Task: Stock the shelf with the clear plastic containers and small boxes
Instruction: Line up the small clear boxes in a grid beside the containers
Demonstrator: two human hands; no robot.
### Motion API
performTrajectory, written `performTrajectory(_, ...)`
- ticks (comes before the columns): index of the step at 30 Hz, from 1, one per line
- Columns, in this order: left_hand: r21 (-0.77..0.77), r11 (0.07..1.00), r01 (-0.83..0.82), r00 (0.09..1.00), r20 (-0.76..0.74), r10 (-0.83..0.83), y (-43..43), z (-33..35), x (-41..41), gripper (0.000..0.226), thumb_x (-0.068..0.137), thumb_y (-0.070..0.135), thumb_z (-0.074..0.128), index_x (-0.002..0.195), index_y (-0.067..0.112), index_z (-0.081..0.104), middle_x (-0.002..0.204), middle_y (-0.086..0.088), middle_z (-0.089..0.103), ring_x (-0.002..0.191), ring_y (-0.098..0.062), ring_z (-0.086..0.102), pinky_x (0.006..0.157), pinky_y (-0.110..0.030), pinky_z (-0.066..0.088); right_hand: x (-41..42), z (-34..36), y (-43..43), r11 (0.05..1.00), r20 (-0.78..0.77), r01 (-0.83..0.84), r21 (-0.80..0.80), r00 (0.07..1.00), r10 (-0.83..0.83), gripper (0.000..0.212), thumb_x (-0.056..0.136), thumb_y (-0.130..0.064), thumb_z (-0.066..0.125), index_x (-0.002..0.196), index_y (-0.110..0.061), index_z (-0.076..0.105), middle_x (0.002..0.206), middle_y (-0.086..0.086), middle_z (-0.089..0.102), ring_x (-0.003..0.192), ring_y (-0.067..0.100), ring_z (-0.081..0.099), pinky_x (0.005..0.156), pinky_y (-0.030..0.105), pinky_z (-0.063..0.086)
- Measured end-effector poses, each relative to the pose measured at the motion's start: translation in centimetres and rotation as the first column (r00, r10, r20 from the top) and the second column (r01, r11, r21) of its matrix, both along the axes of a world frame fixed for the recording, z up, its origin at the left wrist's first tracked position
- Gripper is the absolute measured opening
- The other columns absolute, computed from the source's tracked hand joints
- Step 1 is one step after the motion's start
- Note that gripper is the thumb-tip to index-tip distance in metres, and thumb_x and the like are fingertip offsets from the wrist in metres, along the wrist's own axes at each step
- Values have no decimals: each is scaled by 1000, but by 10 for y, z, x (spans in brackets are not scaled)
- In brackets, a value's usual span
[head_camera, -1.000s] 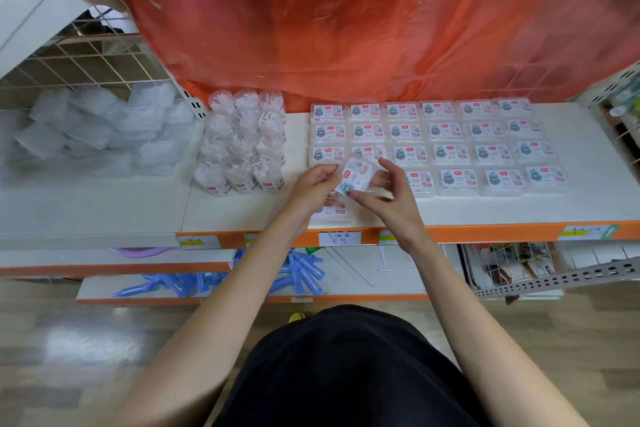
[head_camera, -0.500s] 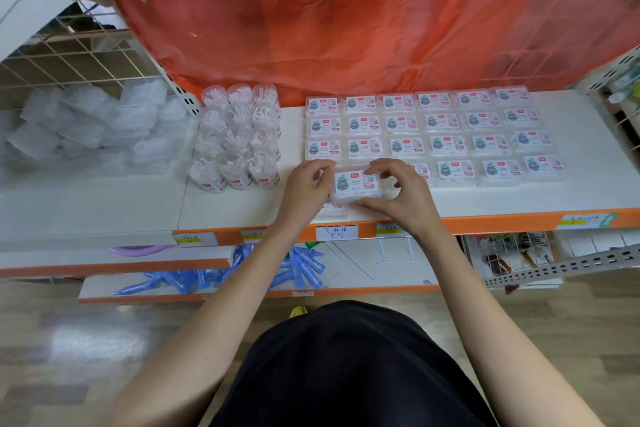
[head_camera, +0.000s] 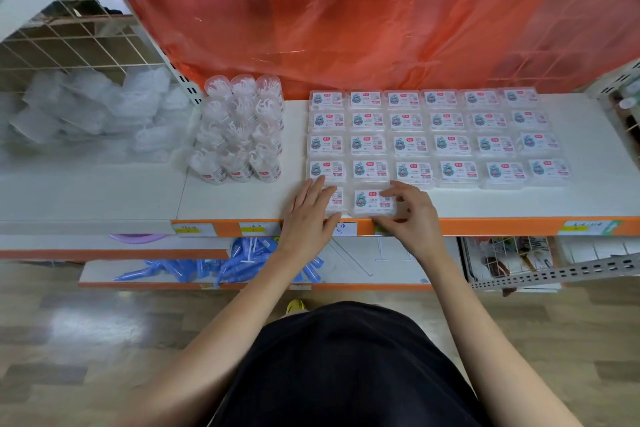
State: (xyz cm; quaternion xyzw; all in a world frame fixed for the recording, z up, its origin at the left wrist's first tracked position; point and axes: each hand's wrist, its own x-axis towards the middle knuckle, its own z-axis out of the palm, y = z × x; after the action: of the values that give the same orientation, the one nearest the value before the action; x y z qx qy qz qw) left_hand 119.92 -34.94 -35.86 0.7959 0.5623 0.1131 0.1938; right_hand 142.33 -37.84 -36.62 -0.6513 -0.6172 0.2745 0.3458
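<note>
Now the left hand [head_camera: 311, 215] lies flat, fingers straight, on one small box [head_camera: 336, 199] at the shelf's [head_camera: 502, 204] front edge, while the right hand [head_camera: 412, 218] pinches the neighbouring box [head_camera: 371, 202].

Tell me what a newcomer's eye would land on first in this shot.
The red plastic sheet hanging behind the white shelf dominates the top. Below it, the small boxes lie in neat rows across the shelf, with clear containers clustered at their left. At the front edge, the left hand lies flat on the corner box while the right hand grips the front box beside it.
</note>
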Motion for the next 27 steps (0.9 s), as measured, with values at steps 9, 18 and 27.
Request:
performTrajectory(9, 11, 1000, -24, 1000, 1, 24, -2, -1, 3, 53, 100, 37, 47, 149, 20, 34, 162, 1, 16, 150, -16, 8, 119, -32, 13, -5, -8, -9, 1000, -7, 12, 19, 1000, -12, 34, 82, -15, 77, 115, -17, 69, 145, 2, 47, 134, 20, 43, 96, 14, 43)
performTrajectory(18, 23, 999, -34, 999, -3, 34, -5, 0, 6, 50, 103, 34, 41, 149, 17, 33, 162, 0, 15, 150, -16, 6, 120, -31, 5, -4, -3, -6, 999, 119, -19, 37, 993, 14, 29, 83, -22, 75, 112, -20, 71, 141, 5, 53, 129, 25, 46, 106, 46, 39)
performTrajectory(27, 125, 985, -118, 993, -2, 119, -15, 23, -8, 58, 94, 28, 54, 147, 12, 36, 159, -6, 25, 148, -21, 17, 119, -36, 14, -45, 20, -1, 990, 104, -74, 119, 993, 62, 35, 87, -30, 55, 118, -16, 65, 137, 3, 55, 127, 21, 46, 106, 25, 27)
